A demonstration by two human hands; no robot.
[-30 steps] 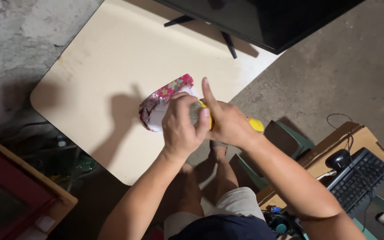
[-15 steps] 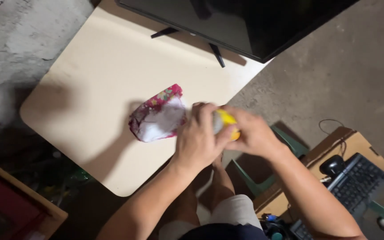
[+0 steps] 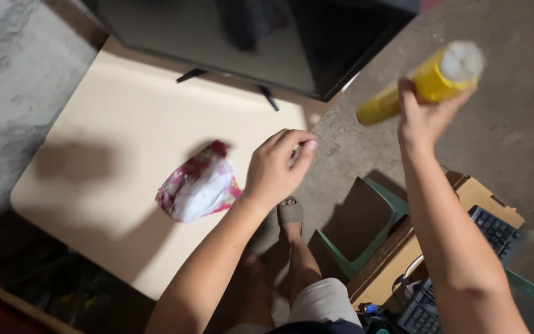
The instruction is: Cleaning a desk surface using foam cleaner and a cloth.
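My right hand [image 3: 424, 117] is raised at the upper right and grips a yellow can with a white cap [image 3: 428, 80], held tilted over the concrete floor. My left hand [image 3: 276, 164] hovers over the near right edge of the cream table [image 3: 112, 124], fingers loosely curled with nothing in them. A crumpled pink floral cloth with a white inside [image 3: 198, 184] lies on the table just left of my left hand, not touched.
A black flat screen on thin legs [image 3: 248, 43] stands at the table's far side. A green plastic stool [image 3: 366, 226] sits on the floor below my arms. A cardboard box [image 3: 465, 204] with a black keyboard [image 3: 495, 232] is at the right.
Both hands were together on the yellow can beside the cloth. My right hand has lifted the can up and right; my left hand let go and stays near the table edge.
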